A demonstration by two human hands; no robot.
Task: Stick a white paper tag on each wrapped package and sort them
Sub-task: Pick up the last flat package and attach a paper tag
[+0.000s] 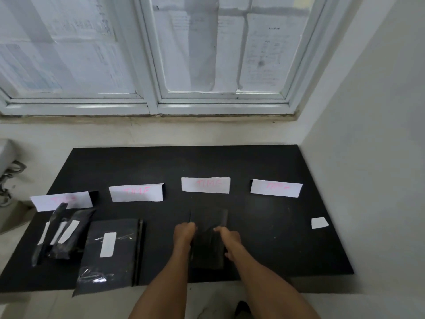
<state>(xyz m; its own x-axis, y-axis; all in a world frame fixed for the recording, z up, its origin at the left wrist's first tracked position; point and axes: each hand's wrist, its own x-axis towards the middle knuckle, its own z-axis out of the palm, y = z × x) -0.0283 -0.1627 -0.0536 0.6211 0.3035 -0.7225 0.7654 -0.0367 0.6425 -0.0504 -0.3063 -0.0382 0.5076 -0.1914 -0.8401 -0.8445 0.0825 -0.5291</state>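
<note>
A: Location type?
B: Looks like a makeshift sorting corner in a plain room. Black mat [264, 238] on the floor against a bare wall [368, 111].
A: Evidence?
B: Paper-covered window [151, 54] at 12 o'clock, four hand-lettered sorting cards [205, 185] in a row across the mat.

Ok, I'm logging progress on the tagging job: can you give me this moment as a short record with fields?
surface: black mat
sign cards: four white cards in a row, e.g.
tagged packages: narrow bundles far left; flat package beside them
package in hand: black package, no tag visible
left hand: on its left edge
right hand: on its right edge
loose tag: right, apart
</note>
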